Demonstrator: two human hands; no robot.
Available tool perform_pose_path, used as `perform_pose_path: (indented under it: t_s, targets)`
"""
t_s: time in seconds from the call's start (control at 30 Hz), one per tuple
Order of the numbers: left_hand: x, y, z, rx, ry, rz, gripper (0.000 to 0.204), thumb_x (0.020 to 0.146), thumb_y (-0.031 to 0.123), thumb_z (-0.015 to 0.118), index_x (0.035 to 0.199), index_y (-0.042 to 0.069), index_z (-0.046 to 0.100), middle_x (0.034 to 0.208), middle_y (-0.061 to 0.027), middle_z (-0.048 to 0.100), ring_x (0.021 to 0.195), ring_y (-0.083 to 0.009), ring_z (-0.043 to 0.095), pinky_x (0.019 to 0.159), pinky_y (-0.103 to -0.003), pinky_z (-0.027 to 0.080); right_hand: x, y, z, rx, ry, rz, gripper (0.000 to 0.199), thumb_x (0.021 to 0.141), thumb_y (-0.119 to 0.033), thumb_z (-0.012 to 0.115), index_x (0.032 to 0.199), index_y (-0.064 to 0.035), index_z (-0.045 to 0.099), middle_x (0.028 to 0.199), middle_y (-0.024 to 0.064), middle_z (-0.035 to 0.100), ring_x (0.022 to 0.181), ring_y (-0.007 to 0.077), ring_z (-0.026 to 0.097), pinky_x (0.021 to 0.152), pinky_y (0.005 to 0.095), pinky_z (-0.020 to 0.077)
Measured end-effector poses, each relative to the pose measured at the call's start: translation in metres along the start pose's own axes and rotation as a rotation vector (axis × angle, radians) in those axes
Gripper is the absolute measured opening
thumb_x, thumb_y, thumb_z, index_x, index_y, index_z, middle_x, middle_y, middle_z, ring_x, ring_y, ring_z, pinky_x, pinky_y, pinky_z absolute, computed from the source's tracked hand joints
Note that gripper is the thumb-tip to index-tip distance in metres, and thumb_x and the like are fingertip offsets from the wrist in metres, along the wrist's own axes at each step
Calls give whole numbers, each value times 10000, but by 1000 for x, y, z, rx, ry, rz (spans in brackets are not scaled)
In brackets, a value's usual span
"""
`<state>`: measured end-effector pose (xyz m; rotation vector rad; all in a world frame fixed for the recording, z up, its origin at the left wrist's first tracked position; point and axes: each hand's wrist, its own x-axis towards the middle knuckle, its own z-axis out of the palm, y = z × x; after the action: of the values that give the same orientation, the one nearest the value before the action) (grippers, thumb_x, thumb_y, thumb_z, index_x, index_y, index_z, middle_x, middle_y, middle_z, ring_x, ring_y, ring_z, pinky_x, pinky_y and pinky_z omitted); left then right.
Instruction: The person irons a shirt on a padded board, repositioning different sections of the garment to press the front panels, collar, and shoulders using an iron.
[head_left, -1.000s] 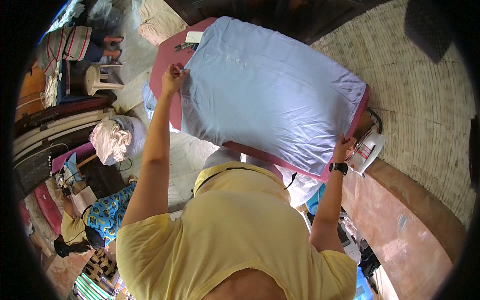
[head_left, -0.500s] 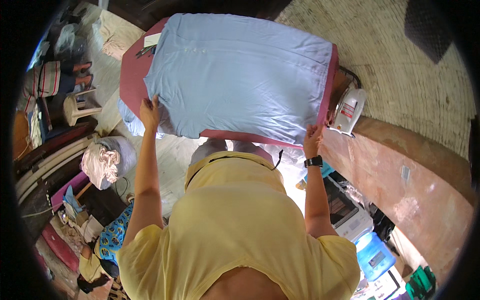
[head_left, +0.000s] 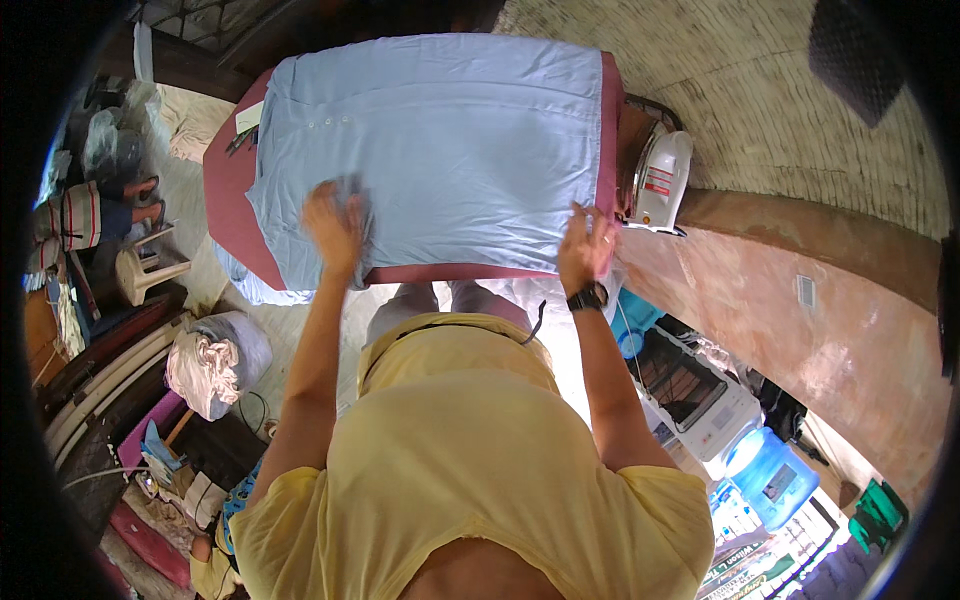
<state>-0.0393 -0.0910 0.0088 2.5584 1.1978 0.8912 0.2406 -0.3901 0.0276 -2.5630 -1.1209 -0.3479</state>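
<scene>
A light blue shirt (head_left: pixel 440 160) lies spread over a dark red padded ironing board (head_left: pixel 232 190). Fine wrinkles run along its near part, and a few small buttons show near the left end. Over the near left part of the shirt is my left hand (head_left: pixel 335 228), a little blurred, its fingers apart and holding nothing. My right hand (head_left: pixel 586 248) is at the near right corner of the cloth, fingers spread over the edge. At the board's right end rests a white iron (head_left: pixel 660 180), beside that hand.
Dark slim tools (head_left: pixel 242 140) and a white card (head_left: pixel 249 117) lie on the board's left end. Bluish cloth (head_left: pixel 255 275) hangs below it. A wooden stool (head_left: pixel 135 275) and a stuffed bag of cloth (head_left: pixel 215 365) stand left. A low wall (head_left: pixel 760 265) runs along the right.
My left hand has let go of the shirt's left edge and moved right over the cloth. My right hand's fingers have spread at the corner. The view has shifted, so the board appears farther left.
</scene>
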Motion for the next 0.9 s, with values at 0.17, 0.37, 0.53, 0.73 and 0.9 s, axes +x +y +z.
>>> perform_pose_path:
  t_s: [0.17, 0.37, 0.53, 0.73, 0.9]
  targets:
    - [16, 154, 84, -415, -527, 630, 516, 936, 331, 606, 1373, 77, 504, 1442, -129, 467, 1344, -356, 410, 1147, -528, 283, 13, 33, 41, -88, 73, 68, 330, 883, -240, 658, 1191, -125, 649, 1171, 204, 562, 1052, 392, 535, 860, 517, 455]
    - [-50, 225, 113, -244, -800, 889, 759, 883, 584, 593, 1512, 215, 382, 1623, -50, 218, 1507, -343, 125, 1208, -591, 153, 108, 108, -16, -433, 271, 460, 534, 953, -458, 558, 1120, 47, 600, 1189, 263, 515, 1118, 441, 452, 929, 545, 395]
    - [-82, 247, 100, -253, -814, 989, 766, 857, 663, 565, 1522, 345, 357, 1657, -5, 92, 1517, -380, 6, 1191, -648, 105, 146, 194, 10, 89, -24, 559, 720, 913, -619, 551, 1138, 61, 621, 1103, 340, 631, 1082, 480, 604, 931, 518, 468]
    - [-49, 241, 99, -656, -829, 688, 465, 999, 325, 522, 1441, 192, 469, 1526, -98, 394, 1430, -320, 310, 1167, -548, 234, 154, 163, -39, 128, -93, 503, 763, 806, -664, 680, 1015, 70, 676, 893, 290, 688, 921, 427, 685, 814, 484, 528]
    - [51, 220, 124, -691, -446, 467, 343, 939, 46, 492, 1277, 44, 552, 1321, -126, 571, 1238, -339, 519, 1061, -437, 396, 109, 43, -69, 178, 183, 144, 535, 829, -495, 758, 860, 32, 669, 700, 226, 655, 638, 379, 666, 596, 455, 519]
